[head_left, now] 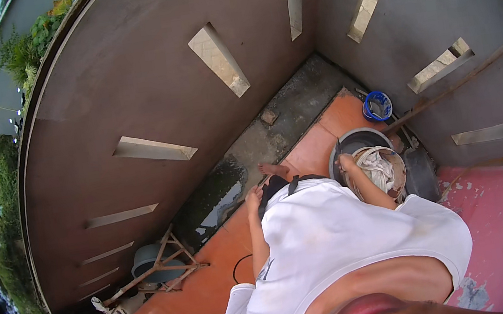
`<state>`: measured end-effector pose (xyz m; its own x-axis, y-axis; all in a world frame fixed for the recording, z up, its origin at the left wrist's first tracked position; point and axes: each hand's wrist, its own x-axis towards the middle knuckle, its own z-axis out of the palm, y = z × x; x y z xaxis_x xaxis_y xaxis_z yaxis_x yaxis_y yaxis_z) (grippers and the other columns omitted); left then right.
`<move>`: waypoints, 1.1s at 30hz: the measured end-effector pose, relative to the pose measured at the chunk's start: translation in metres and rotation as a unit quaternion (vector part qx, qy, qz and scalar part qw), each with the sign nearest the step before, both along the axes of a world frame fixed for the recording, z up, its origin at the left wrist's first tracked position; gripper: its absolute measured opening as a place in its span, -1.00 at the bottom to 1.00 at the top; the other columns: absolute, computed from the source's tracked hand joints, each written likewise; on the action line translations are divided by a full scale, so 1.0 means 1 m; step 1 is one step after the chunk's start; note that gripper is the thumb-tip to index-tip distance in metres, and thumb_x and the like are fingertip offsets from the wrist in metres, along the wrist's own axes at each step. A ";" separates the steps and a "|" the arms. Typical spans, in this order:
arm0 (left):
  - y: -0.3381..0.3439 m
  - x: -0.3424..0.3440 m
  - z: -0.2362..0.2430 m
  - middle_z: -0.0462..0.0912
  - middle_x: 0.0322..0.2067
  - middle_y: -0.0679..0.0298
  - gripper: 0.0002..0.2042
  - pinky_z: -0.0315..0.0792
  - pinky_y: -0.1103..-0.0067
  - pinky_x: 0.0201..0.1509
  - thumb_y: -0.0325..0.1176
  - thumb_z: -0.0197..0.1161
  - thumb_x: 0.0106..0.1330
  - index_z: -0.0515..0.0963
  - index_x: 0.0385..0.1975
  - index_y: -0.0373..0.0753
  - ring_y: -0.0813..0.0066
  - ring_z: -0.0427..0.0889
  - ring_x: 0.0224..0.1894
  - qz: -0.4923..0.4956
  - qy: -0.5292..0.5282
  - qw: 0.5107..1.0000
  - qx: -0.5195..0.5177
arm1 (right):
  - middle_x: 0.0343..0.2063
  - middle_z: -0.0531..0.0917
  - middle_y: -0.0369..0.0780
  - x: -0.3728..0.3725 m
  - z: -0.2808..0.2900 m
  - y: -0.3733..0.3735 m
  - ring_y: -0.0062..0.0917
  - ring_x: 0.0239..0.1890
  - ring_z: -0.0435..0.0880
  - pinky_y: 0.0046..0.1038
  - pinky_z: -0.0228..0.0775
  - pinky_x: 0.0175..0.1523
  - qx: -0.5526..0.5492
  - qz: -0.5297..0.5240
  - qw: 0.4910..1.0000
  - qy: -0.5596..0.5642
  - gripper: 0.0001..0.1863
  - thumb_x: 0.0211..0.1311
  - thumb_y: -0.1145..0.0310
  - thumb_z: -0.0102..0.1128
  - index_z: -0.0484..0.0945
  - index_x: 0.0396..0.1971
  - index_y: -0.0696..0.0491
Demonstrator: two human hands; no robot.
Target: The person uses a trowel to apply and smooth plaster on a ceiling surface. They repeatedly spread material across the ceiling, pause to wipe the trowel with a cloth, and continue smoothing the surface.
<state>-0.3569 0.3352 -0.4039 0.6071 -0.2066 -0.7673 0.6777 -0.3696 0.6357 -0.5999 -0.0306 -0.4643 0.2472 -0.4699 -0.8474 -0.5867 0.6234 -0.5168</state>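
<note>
My right hand (pixel 347 161) grips the rim of a round tan basket (pixel 399 168) filled with whitish cloth (pixel 376 167). The basket sits partly over a grey basin (pixel 355 140) on the orange tiled floor. My left hand (pixel 253 198) hangs beside my dark shorts with nothing in it and its fingers loose. My white shirt fills the lower middle of the view. One bare foot (pixel 272 169) stands at the edge of the tiles.
A blue bucket (pixel 377 106) stands in the far corner and a dark bucket (pixel 421 175) beside the basket. A long pole (pixel 460 83) leans on the right wall. A wooden folding stand (pixel 167 265) straddles a grey tub at the lower left. A wet concrete strip (pixel 230 186) runs along the slotted wall.
</note>
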 end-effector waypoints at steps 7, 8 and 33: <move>-0.025 -0.030 0.069 0.72 0.00 0.13 -0.75 0.54 0.48 0.09 -0.58 0.19 0.22 0.79 -0.30 -0.12 0.23 0.70 0.05 -0.230 -0.373 0.898 0.043 | -0.50 0.60 -0.11 -0.111 -0.082 0.039 -0.45 -0.67 0.38 -0.34 0.21 -0.63 0.089 -0.047 0.992 0.077 -0.77 0.20 0.38 -0.12 0.51 -0.30 0.16; -0.031 -0.034 0.077 0.76 -0.08 0.14 -0.79 0.57 0.49 0.03 -0.62 0.21 0.18 0.77 -0.44 -0.16 0.27 0.73 -0.01 -0.215 -0.381 0.899 0.024 | -0.49 0.62 -0.10 -0.140 -0.111 0.044 -0.43 -0.67 0.39 -0.30 0.24 -0.61 0.065 -0.040 0.992 0.105 -0.73 0.21 0.36 -0.13 0.52 -0.27 0.18; -0.262 0.075 0.297 0.60 -0.35 0.29 -0.62 0.37 0.48 -0.14 -0.68 0.33 0.01 0.21 -0.79 -0.28 0.36 0.46 -0.20 -0.195 -0.564 0.763 -0.248 | -0.33 0.69 0.05 -0.157 -0.038 0.142 -0.23 -0.44 0.63 -0.19 0.41 -0.32 -0.002 -0.103 0.989 0.101 -0.62 0.16 0.31 0.07 0.60 -0.12 0.24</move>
